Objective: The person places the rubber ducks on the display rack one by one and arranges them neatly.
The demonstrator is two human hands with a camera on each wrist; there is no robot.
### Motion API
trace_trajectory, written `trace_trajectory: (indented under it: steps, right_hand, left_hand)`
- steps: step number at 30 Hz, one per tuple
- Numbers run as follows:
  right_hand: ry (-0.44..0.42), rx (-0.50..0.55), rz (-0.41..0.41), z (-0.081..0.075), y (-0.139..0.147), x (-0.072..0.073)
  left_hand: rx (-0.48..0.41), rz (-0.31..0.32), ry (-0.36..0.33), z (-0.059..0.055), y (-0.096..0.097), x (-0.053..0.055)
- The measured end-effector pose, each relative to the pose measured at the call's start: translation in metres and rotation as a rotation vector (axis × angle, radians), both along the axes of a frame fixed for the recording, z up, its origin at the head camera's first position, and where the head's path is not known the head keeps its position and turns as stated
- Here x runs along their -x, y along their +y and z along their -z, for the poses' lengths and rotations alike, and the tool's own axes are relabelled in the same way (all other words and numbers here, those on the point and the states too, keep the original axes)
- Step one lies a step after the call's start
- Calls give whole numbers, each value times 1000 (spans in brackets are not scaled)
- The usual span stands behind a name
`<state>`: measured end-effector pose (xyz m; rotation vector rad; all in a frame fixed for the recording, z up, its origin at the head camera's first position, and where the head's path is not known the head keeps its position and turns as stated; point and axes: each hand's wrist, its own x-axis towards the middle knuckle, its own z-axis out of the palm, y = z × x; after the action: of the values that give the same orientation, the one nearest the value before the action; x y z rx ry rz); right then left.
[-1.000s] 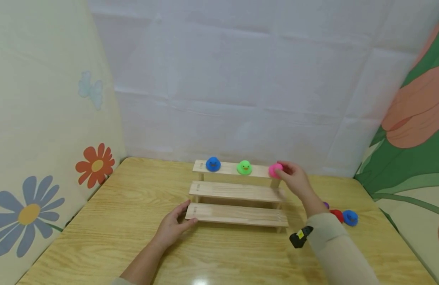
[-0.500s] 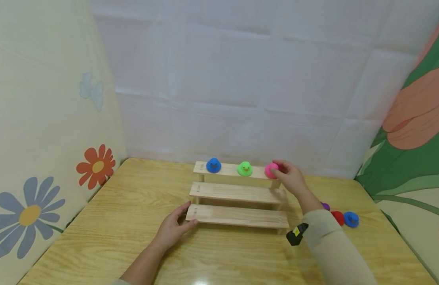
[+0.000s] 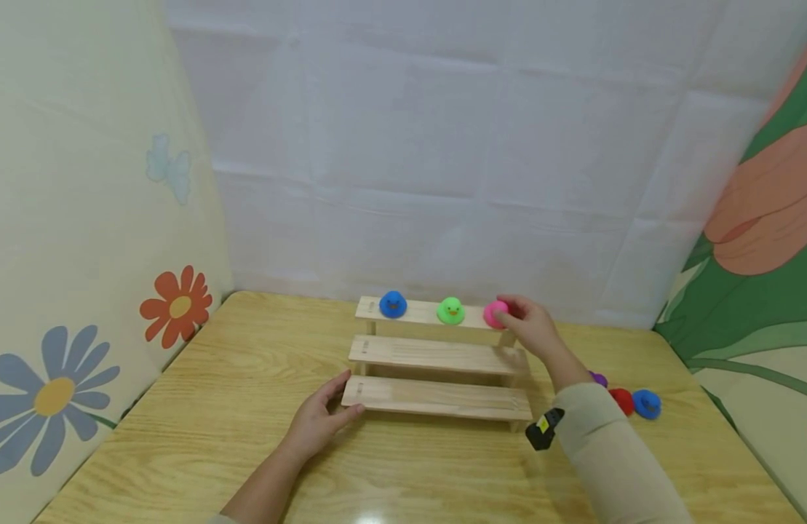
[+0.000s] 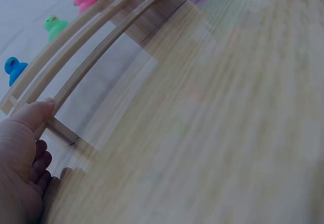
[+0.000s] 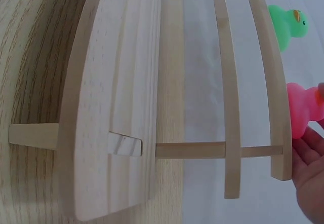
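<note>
A three-tier wooden stand (image 3: 436, 394) stands on the table. On its top step sit a blue rubber duck (image 3: 393, 305), a green rubber duck (image 3: 451, 311) and, at the right end, a pink rubber duck (image 3: 495, 314). My right hand (image 3: 533, 332) pinches the pink duck from its right side; the right wrist view shows this duck (image 5: 301, 107) standing on the step with fingers beside it. At the left end of the lowest step, my left hand (image 3: 316, 421) grips the board. Its thumb (image 4: 38, 111) lies against the edge, with the other fingers curled below.
To the right on the wooden table (image 3: 200, 407) lie more ducks: a blue one (image 3: 647, 404), a red one (image 3: 622, 401) and a purple one (image 3: 598, 378), the last two partly behind the right sleeve. A white cloth (image 3: 403, 145) hangs behind the stand.
My right hand has slid the pink duck a little to the left along the top step, toward the green duck. The left hand keeps its place on the lowest step.
</note>
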<state>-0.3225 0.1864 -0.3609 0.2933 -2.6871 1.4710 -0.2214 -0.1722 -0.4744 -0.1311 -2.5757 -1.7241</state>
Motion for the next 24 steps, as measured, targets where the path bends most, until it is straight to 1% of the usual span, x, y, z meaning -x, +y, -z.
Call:
trace_trajectory:
  steps: [5,8,13,21,24]
  right_hand:
    - [-3,5,4,0,-1,1]
    - [-1,9,6,1,-1,1]
    - [-5,17,5,1,-1,-1]
    - [9,29,8,3,3,-2]
    - [11,52,0,3,4,-2]
  left_hand:
    - [9,11,11,-2,0,-1]
    - [1,9,2,-3,0,-2]
    - [-13,13,-16,-1,0,0]
    - [-6,11,-13,-1,0,1]
    - [-1,8,-7,-1,0,0]
